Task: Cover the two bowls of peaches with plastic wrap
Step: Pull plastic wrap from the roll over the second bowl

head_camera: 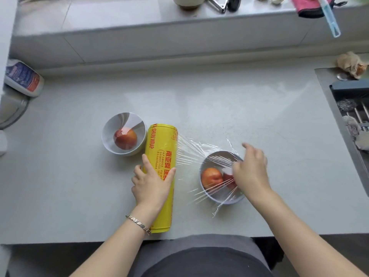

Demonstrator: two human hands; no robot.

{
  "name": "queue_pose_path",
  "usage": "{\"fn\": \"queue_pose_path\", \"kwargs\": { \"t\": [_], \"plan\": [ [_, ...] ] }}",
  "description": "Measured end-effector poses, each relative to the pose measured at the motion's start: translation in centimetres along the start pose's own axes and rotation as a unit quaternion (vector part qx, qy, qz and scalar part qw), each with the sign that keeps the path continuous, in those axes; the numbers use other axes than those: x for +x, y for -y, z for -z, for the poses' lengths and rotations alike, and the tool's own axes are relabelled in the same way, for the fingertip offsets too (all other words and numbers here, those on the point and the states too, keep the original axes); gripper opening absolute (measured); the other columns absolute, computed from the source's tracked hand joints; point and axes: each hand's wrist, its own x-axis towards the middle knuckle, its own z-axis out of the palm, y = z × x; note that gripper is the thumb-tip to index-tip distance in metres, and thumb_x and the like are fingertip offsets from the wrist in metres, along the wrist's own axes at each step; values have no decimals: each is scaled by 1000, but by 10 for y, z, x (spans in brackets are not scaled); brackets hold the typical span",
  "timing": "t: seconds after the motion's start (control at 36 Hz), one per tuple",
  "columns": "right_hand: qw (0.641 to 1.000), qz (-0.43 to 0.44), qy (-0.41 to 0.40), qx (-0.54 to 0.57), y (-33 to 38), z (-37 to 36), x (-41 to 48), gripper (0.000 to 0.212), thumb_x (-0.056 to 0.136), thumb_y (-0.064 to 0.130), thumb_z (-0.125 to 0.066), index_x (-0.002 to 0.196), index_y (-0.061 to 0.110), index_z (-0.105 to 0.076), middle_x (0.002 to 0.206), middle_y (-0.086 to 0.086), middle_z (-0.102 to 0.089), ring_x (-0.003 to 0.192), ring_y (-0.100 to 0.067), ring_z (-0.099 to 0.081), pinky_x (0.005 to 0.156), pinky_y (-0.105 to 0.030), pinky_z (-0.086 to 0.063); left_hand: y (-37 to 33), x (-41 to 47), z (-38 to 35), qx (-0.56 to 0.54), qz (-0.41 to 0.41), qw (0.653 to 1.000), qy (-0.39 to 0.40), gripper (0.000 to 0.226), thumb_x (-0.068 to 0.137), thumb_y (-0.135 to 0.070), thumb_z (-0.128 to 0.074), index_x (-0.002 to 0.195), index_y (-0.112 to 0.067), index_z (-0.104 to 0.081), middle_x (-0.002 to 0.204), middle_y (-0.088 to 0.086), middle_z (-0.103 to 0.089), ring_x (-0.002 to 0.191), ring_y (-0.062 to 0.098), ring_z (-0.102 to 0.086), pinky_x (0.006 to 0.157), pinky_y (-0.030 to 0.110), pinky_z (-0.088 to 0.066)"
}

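- Step in hand, as judged: drawing the plastic wrap [191,150] off the roll [161,144] and seating it over the right bowl [219,199]; the sheet runs from the roll across that bowl, wrinkled into strands, and is not yet cut free.
- Left hand [151,184]: laid flat across the yellow roll, fingers fairly straight, thumb on the side facing the sheet; it pins the roll to the table [219,108]; firm downward pressure here should let the sheet pull taut rather than unspool.
- Right hand [250,172]: over the far right side of the right bowl, fingers bent down at the rim; blur hides whether it pinches the wrap or only presses it.
- Right bowl: near the table's front edge, right of the roll and apart from it; two peaches [212,176] show inside, one partly behind the hand.
- Left bowl [111,124]: just beside the roll's far end, on its left; one peach [125,137] inside; a sheen lies over it, yet whether wrap covers it cannot be told.
- To do it well: spread the bunched strands sideways before pressing, so the sheet spans the whole rim; leave overhang on every side; smooth the edge down the bowl's outer wall; tear only once the near side is covered; the likely fault is wrap clinging to itself.
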Motion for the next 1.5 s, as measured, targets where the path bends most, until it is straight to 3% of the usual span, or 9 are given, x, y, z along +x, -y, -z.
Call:
{"fn": "queue_pose_path", "kwargs": {
  "t": [0.17,0.36,0.44,0.53,0.61,0.83,1.19,1.39,1.5],
  "plan": [
    [966,213,145,5,81,-43,53,43,94,12,-41,136,4,-37,142,-14,-41,134,-26,-32,110,-29,-20,4,4,2,-18,-33,999,14,91,86,-59,-46,148,-11,0,145,18,-22,129,36,-32,103,44,-33],
    [941,130,309,-45,99,-77,80,44,99,27,-34,137,4,-32,139,-19,-44,129,-33,-39,102,-35,-33,4,12,5,38,-156,987,1,86,92,-45,-46,146,0,2,154,17,-4,143,29,-10,116,34,-11],
    [946,125,298,-22,98,-74,77,39,98,27,-39,122,-2,-47,127,-20,-54,118,-32,-49,91,-33,-37,-3,28,2,81,-286,954,-40,74,78,-27,-49,140,5,-25,149,21,-24,139,34,-19,115,39,-10],
    [948,142,283,-30,89,-74,77,35,97,28,-41,106,-2,-58,106,-19,-64,96,-32,-55,75,-33,-37,-23,46,5,162,-356,920,-3,77,77,-22,-48,146,-5,-19,157,9,-12,145,23,-2,114,35,8],
    [949,155,275,-17,79,-75,79,32,97,23,-39,98,1,-62,103,-16,-66,94,-30,-58,72,-31,-39,-42,61,5,190,-355,915,14,68,87,-27,-47,147,-17,-19,156,-6,-13,145,15,6,111,36,19],
    [951,175,257,-6,66,-69,83,32,97,18,-35,90,5,-64,98,-13,-66,83,-24,-54,69,-27,-34,-65,90,8,172,-364,915,12,26,98,-30,-36,107,-29,-60,134,-9,-41,133,15,-22,111,46,3],
    [945,236,118,-194,78,-79,71,32,95,18,-30,100,4,-58,106,-14,-59,103,-32,-52,83,-38,-35,-52,100,3,113,-389,914,-18,23,95,-24,-43,92,-18,-65,105,-9,-63,127,20,-39,110,48,2],
    [964,140,161,-161,81,-87,76,26,89,12,-36,99,5,-60,108,-15,-62,105,-32,-54,86,-37,-36,-46,103,6,74,-397,915,-9,26,88,-22,-37,81,-23,-62,99,-14,-62,126,14,-37,110,40,5],
    [973,77,212,-48,69,-82,94,29,92,16,-36,66,11,-47,85,-17,-57,87,-31,-52,70,-31,-34,-42,104,6,39,-401,915,-8,24,85,-23,-35,76,-24,-57,88,-12,-63,124,14,-40,110,39,4]
  ]
}}
